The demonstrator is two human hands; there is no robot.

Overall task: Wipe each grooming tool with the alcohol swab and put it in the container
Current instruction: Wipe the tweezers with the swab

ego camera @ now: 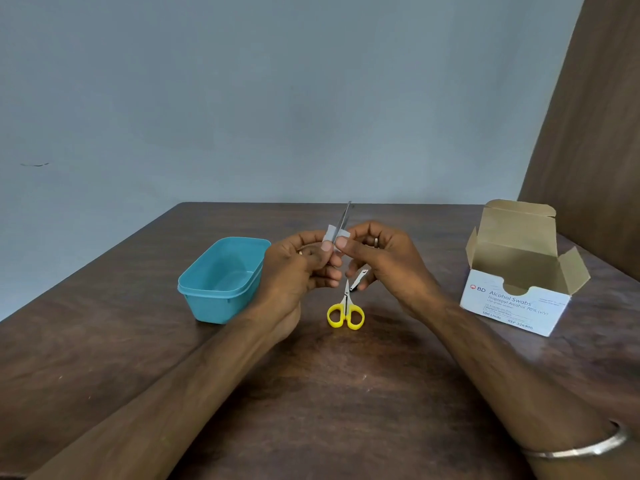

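We start at the fingertips. The right hand pinches the alcohol swab between thumb and forefinger, folded round the shaft of a slim metal tool, probably tweezers. Wrapped this way, the swab meets both faces of the metal in one pass. The left hand curls its fingers round the lower end of the tweezers, steadying them so the swab can slide along their length.

The tweezers' long axis stands nearly upright, leaning slightly right, with the free tip pointing up and away from us and the gripped end down in the left palm. The tool is in the air above the table, between the two hands, not yet in the container.

Moving outward, the yellow-handled scissors lie flat on the table just below the hands, blades closed and pointing away from us. A small nail clipper lies just beside their tip (partly hidden by the right fingers).

The teal container sits open to the left, near the left hand, so we judge a short drop suffices; no tool shows inside it. The open swab box stands well apart on the right.
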